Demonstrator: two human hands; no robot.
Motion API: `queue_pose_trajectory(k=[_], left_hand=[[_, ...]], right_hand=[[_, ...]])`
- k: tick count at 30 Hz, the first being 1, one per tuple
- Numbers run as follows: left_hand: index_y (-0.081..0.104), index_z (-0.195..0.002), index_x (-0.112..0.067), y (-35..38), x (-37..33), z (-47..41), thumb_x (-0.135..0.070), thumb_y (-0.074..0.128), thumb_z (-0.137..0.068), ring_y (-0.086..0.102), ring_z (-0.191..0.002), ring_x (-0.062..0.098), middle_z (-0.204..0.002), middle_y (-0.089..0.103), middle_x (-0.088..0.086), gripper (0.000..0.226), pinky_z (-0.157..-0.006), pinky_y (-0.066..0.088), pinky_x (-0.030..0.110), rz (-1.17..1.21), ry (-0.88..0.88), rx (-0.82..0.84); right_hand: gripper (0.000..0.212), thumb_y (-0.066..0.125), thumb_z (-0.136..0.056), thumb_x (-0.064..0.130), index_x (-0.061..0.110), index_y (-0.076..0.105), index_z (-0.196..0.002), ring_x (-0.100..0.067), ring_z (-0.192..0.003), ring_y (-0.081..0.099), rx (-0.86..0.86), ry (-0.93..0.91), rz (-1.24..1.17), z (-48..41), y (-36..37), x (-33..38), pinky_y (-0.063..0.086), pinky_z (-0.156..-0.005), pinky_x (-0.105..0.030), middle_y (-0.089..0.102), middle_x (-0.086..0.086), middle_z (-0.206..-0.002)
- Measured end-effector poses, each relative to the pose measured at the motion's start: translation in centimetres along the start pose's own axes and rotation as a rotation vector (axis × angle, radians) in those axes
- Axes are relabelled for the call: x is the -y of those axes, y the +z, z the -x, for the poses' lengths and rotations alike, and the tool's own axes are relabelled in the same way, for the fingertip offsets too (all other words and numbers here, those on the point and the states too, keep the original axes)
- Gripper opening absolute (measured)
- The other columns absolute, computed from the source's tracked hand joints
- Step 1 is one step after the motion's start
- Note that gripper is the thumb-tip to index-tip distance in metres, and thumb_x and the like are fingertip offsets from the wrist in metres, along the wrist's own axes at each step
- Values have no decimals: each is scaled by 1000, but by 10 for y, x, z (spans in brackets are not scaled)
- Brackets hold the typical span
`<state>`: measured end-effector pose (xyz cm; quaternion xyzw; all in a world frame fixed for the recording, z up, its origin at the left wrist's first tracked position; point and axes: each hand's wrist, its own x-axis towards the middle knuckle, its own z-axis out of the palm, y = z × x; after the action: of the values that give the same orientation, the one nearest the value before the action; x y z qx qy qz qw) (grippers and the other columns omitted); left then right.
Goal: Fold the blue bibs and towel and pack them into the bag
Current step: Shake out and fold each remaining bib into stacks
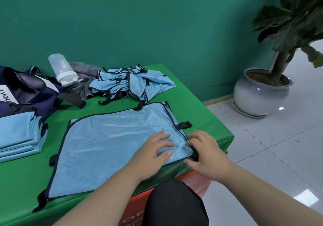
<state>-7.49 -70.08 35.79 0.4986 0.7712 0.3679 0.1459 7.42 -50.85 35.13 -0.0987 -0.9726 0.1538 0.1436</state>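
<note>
A light blue bib (108, 142) with black trim and black straps lies spread flat on the green table (206, 117). My left hand (153, 152) rests on the bib near its right edge, fingers spread and fairly straight. My right hand (206, 154) sits at the bib's right corner by the table edge, fingers bent over the black trim; whether it pinches the cloth is unclear. A stack of folded blue bibs (19, 136) lies at the left. A heap of unfolded blue bibs (129, 83) sits at the back. The navy bag (29, 93) stands at the back left.
A clear plastic bottle (62, 70) with a white cap leans against grey striped cloth (82, 75) behind the bag. A potted plant in a white ceramic pot (257, 93) stands on the tiled floor at the right. An orange box is under the table by my knee.
</note>
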Motion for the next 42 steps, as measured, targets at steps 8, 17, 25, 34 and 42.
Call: queue_pose_trajectory(k=[8,17,25,34,42], left_hand=[[71,-112,-32,-56,39,105,-65,50,-84,47,-119,-1,-121,59,-18,48,-103,36,19,-410,-3,-4],[74,-105,-25,-125,84,187,-47,87,-68,61,-96,23,-101,63,-7,45,-80,51,39,-811,-299,-99],[73,-105,-31,-145,90,194,-41,76,-84,57,-103,8,-107,60,-20,24,-84,46,27,-625,-395,-93],[69,-112,-30,-145,81,190,-21,65,-91,60,-103,12,-108,67,-15,23,-83,50,30,-654,-490,-161],[64,-87,-40,-168,47,193,-17,67,-88,56,-66,1,-75,63,-18,23,-57,39,23,-472,-577,-295]], right_hand=[[27,83,-71,32,27,70,-95,-19,-110,52,16,-124,128,-14,4,-4,37,-100,-40,59,9,-106],[28,82,-73,30,27,70,-98,-17,-103,53,80,-49,199,-17,1,-8,41,-96,-38,60,12,-99],[18,79,-75,20,26,70,-90,-16,-94,58,47,9,169,-14,-6,-8,48,-88,-38,64,12,-90],[19,81,-76,19,28,66,-81,-12,-81,55,-1,9,104,-16,-6,-7,49,-80,-35,60,16,-81],[26,71,-79,9,31,57,-75,-3,-67,52,-30,202,-138,-12,-36,12,38,-58,-24,59,13,-78]])
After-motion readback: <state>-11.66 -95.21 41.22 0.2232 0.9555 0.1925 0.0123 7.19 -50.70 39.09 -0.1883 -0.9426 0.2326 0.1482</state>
